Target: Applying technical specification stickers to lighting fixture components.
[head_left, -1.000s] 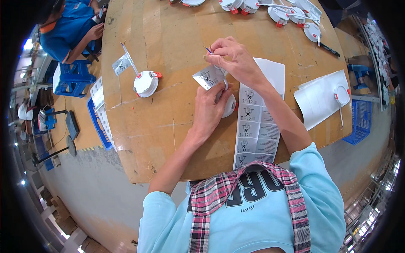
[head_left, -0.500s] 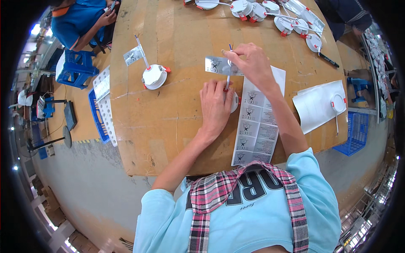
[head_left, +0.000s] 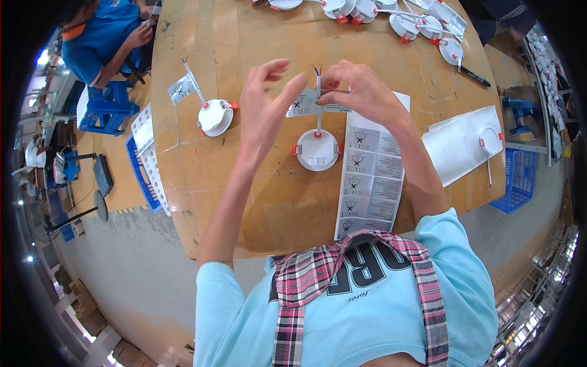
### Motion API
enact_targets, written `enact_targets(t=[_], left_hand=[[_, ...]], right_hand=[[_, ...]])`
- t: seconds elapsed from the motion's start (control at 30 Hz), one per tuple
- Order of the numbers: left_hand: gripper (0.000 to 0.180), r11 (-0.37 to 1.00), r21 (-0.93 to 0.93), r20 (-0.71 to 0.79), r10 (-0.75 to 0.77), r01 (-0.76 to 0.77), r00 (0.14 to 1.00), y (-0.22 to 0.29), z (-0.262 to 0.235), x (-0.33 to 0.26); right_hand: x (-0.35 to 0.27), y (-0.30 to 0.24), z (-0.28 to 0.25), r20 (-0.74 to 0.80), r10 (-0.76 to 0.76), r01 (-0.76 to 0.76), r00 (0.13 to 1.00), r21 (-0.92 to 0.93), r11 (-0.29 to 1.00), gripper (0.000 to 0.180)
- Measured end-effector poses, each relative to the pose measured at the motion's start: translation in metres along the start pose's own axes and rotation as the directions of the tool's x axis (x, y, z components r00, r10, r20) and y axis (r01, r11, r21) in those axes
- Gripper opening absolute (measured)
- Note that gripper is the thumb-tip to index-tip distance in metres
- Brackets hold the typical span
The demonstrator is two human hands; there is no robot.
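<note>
White round lamp [head_left: 317, 150], one label [head_left: 304, 103], two hands, right hand [head_left: 361, 92] pinching.

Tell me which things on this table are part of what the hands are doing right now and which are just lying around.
In use:
- right hand pinching the label on the cable
- left hand, open beside it
- round white lamp below
- label sheet

Lying about:
- second white lamp with tag
- white bag
- black pen
- lamps at far edge
</note>
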State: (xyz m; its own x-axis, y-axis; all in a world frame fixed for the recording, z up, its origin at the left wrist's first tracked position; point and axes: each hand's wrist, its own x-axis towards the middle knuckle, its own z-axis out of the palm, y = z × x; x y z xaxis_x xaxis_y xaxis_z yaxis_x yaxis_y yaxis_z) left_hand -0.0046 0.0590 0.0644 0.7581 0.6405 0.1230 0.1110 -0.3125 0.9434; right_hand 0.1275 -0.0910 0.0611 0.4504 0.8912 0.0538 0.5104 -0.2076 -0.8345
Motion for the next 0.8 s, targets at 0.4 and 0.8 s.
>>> enact_targets(t=[0.4,0.8], left_hand=[[0.019,0.994,-0.063,0.421,-0.054,0.089,0.905,-0.016,0.011,0.036],[0.054,0.994,-0.06,0.419,-0.059,0.093,0.906,-0.026,-0.001,0.034]], right_hand=[[-0.013,-0.018,0.004,-0.081,-0.107,0.081,0.991,-0.282,0.956,0.013],[-0.038,-0.054,-0.015,-0.07,-0.079,0.072,0.994,-0.102,0.992,0.015]])
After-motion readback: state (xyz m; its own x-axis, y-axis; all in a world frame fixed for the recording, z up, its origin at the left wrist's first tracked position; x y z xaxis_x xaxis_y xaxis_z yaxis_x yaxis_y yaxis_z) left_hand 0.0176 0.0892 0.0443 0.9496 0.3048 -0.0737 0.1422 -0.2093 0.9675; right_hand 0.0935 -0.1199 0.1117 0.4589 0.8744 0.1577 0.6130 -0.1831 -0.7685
